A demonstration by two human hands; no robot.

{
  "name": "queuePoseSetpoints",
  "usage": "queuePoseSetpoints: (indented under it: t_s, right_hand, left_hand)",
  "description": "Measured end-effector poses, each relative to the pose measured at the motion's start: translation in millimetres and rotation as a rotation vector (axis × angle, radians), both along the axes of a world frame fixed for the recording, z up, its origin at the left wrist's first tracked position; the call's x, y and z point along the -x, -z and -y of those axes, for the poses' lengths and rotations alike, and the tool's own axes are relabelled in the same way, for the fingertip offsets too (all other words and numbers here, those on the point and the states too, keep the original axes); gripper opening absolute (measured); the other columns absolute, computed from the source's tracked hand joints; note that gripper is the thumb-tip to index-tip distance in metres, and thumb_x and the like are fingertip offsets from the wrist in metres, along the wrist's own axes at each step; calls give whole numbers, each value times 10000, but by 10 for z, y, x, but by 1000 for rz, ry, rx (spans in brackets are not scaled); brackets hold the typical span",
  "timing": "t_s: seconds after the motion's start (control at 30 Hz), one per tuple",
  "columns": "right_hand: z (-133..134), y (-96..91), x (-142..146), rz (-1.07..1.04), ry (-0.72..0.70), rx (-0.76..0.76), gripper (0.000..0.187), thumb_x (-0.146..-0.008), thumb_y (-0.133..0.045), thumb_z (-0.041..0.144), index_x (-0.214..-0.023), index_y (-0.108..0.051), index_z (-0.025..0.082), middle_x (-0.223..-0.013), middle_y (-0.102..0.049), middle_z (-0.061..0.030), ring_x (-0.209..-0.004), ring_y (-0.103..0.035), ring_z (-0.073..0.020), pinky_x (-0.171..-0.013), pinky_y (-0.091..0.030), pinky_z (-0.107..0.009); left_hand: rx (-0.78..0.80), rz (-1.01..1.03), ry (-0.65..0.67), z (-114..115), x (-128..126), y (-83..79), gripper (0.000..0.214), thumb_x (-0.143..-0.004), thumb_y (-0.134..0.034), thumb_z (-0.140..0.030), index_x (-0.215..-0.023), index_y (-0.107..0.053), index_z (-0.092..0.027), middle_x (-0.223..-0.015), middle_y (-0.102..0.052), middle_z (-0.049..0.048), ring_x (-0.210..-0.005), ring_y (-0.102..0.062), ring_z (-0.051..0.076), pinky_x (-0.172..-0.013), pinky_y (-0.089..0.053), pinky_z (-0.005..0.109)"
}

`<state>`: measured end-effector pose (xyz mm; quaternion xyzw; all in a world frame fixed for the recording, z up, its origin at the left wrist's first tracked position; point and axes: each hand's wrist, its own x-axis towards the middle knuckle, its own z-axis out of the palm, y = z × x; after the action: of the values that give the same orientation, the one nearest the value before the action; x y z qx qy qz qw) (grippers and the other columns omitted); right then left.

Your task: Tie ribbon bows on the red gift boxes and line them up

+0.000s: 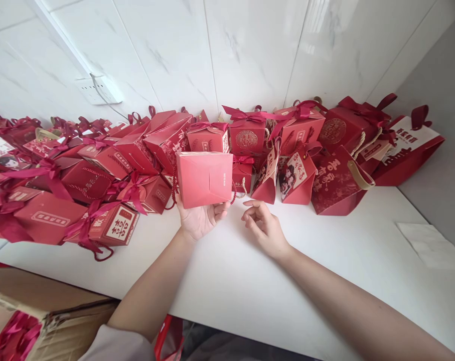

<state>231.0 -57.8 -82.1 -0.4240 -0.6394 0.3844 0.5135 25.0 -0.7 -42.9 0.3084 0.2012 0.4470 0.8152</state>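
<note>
A red gift box (202, 178) is held up over the table in my left hand (200, 219), its folded, interlocked bottom facing me. A dark red twisted cord hangs on either side of it. My left fingers wrap under and behind the box, partly hidden by it. Close by on the right, my right hand (263, 225) hovers above the table with loosely curled fingers apart from each other, touching nothing. Just behind it stand a small upright box with a couple's picture (295, 178) and a dark red box with a tan handle (338, 188).
Rows of red gift boxes (125, 155) with ribbons crowd the white table (219, 281) along the tiled wall. A wall socket (97, 90) with a cable is above them. A white paper sheet (432, 243) lies at right. An open cardboard box (65, 326) holding red ribbons stands at lower left.
</note>
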Motion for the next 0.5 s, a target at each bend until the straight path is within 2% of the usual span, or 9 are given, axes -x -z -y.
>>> queuePoseSetpoints:
  t_s: [0.1, 0.27, 0.5]
  right_hand:
    - [0, 1, -3, 1, -3, -3, 244, -969, -481, 229, -1211, -458, 244, -875, -610, -8, -743, -585, -155, -718, -465, -295]
    - [3, 3, -6, 6, 1, -7, 243, -968, -483, 227, -1209, -463, 249, -872, -611, -3, -736, -583, -153, -712, -463, -291]
    - [-2, 17, -7, 5, -3, -15, 262, -955, -487, 200, -1211, -458, 250, -873, -611, -1, -731, -585, -148, -706, -465, -289]
  left_hand:
    - [-42, -7, 23, 3, -38, -30, 1096, -558, -533, -922, -1316, -502, -131, -1097, -678, 175, -841, -703, 288, -790, -534, 403]
    - [-31, -17, 34, 33, -82, -84, 894, -651, -501, -858, -1168, -581, -133, -978, -694, 160, -753, -684, 286, -768, -507, 446]
    - [19, -5, 12, 100, -144, -168, 722, -725, -492, -749, -1072, -626, -130, -891, -682, 148, -710, -630, 251, -672, -503, 412]
